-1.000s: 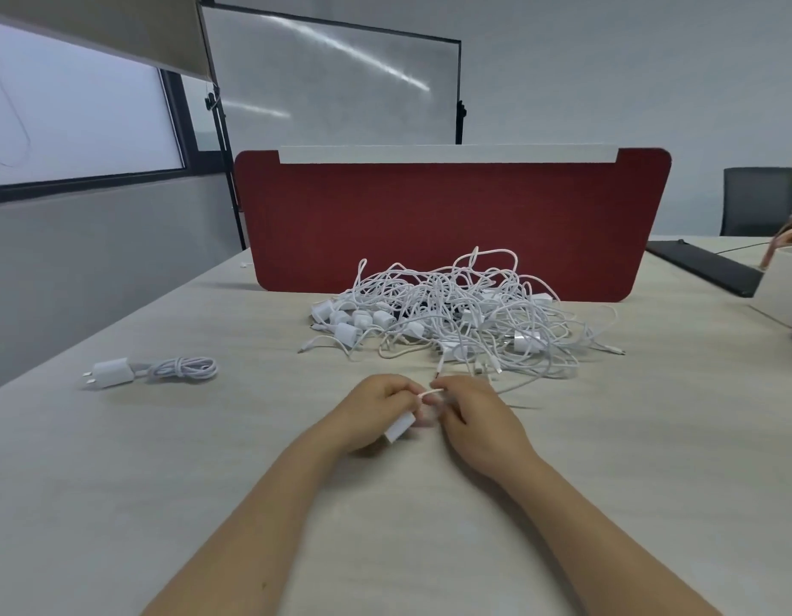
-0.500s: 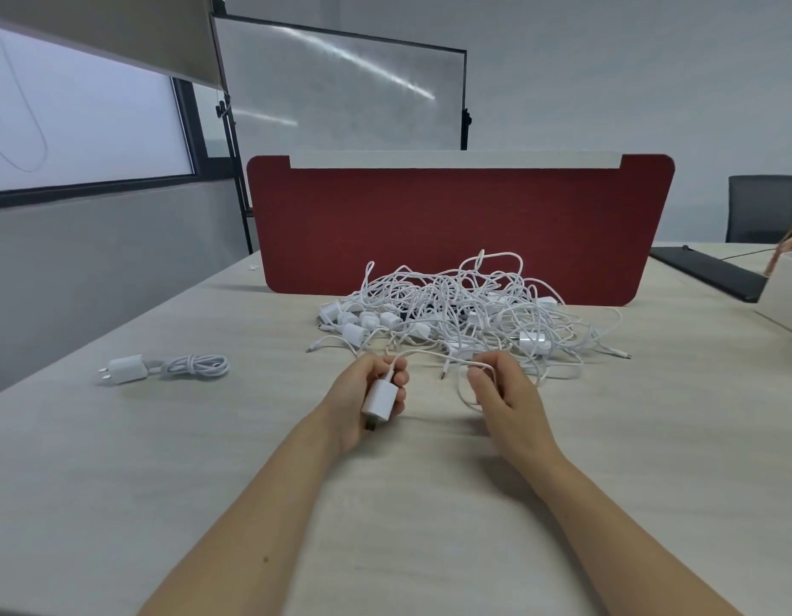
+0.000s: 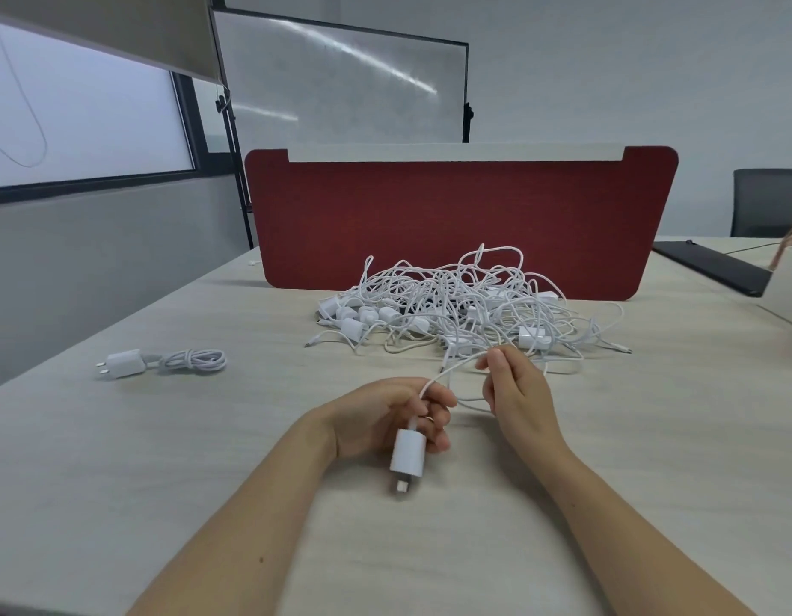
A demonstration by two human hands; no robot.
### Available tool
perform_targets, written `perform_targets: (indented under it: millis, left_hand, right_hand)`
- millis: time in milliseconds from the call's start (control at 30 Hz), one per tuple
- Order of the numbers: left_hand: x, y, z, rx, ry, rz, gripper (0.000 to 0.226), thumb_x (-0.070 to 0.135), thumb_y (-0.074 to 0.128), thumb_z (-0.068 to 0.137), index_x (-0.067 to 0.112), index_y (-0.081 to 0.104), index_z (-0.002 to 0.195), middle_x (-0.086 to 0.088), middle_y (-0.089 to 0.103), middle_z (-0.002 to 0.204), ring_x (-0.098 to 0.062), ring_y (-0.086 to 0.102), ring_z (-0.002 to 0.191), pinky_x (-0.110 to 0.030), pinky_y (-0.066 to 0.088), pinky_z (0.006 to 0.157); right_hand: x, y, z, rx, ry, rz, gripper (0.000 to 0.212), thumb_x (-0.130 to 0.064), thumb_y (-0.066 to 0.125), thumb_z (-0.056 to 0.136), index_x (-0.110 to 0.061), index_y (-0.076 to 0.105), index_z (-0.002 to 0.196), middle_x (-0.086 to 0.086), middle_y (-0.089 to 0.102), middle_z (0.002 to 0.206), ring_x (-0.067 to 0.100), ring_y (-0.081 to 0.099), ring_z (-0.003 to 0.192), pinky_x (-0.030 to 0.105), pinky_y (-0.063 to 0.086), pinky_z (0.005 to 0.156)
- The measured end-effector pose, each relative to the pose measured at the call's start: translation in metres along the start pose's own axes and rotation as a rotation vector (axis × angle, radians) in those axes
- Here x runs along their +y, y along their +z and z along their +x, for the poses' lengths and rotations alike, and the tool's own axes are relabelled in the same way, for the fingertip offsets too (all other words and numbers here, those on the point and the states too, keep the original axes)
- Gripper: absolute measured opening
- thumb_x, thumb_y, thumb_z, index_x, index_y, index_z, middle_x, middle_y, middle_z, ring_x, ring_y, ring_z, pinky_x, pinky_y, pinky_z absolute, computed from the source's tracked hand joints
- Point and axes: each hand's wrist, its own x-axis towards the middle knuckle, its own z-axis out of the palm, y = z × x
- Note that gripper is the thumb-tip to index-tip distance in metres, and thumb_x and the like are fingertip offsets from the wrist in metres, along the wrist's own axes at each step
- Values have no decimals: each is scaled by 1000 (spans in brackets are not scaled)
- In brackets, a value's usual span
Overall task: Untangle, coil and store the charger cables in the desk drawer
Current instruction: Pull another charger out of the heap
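We see the left hand in front of the tangled pile, fingers curled round a white cable just above its adapter. The adapter hangs below the knuckles, prongs toward us. The right hand pinches the same cable between thumb and forefinger at the pile's near edge, other fingers loosely bent. The cable arcs between the hands; its far end runs into the pile.

Red divider stands just behind the pile. One coiled charger lies well left of the pile. Bare table spreads in front of the pile. Adapter markings are too small to read.
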Motion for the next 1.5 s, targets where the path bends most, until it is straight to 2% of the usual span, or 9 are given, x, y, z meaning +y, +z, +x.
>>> perform_targets:
  millis: [233, 400, 567, 700, 833, 900, 1000, 1133, 1500]
  left_hand:
    - [2, 11, 3, -23, -90, 134, 41, 46, 41, 99, 13, 64, 93, -2, 57, 74, -19, 65, 69, -29, 54, 67]
    - [-3, 14, 13, 221, 60, 166, 26, 28, 40, 105, 13, 52, 87, 1, 41, 61, -12, 46, 47, -24, 43, 49]
    - [-2, 18, 23, 459, 209, 65, 30, 16, 42, 99, 15, 51, 71, 3, 34, 53, -10, 32, 41, -18, 28, 42]
    - [-1, 16, 29, 590, 358, -139, 31, 13, 42, 98, 13, 54, 69, 1, 50, 66, -11, 49, 59, -23, 38, 56]
    - [3, 7, 26, 508, 526, -475, 34, 22, 38, 104, 13, 54, 76, -4, 69, 91, -18, 67, 88, -31, 51, 81]
    - [2, 4, 24, 499, 551, -579, 35, 28, 39, 105, 12, 55, 78, -6, 72, 90, -22, 71, 88, -39, 55, 82]
    - [0, 6, 26, 566, 547, -625, 38, 34, 36, 106, 14, 54, 80, -3, 57, 70, -15, 57, 59, -37, 58, 67]
    - [6, -5, 21, 676, 531, -658, 28, 35, 37, 106, 20, 50, 86, 4, 42, 66, -6, 33, 40, -15, 32, 38]
    - [11, -24, 15, 771, 376, -658, 40, 48, 34, 103, 24, 40, 73, 8, 26, 46, -5, 17, 30, -13, 9, 32]
  right_hand:
    - [4, 4, -4, -214, -77, -190, 22, -37, 47, 101, -34, 66, 90, -18, 62, 71, 8, 57, 71, 38, 48, 72]
    - [1, 6, -10, -314, -127, -299, 20, -25, 43, 103, -33, 61, 108, -19, 62, 81, 8, 57, 81, 38, 47, 81]
    - [2, 8, -10, -364, -124, -280, 15, -24, 39, 103, -34, 46, 95, -8, 54, 71, 16, 52, 70, 48, 47, 75]
    - [-1, 9, -10, -385, -147, -345, 23, -24, 41, 103, -38, 45, 86, -9, 57, 77, 15, 54, 77, 41, 46, 76]
    - [3, 9, -5, -343, -215, -495, 19, -23, 45, 102, -21, 58, 88, -5, 63, 80, 19, 54, 81, 40, 43, 76]
    - [5, 10, -4, -338, -226, -540, 19, -23, 48, 101, -16, 60, 88, -2, 64, 82, 22, 54, 83, 40, 41, 77]
    - [8, 11, -4, -361, -245, -606, 15, -26, 54, 97, -16, 63, 91, -1, 61, 85, 21, 52, 85, 37, 40, 76]
    - [10, 10, -3, -348, -172, -640, 14, -27, 57, 94, -19, 68, 93, -3, 58, 94, 19, 52, 93, 35, 44, 80]
    - [9, 5, -5, -272, -43, -730, 12, -26, 46, 99, -20, 57, 100, -5, 56, 103, 18, 49, 102, 33, 43, 74]
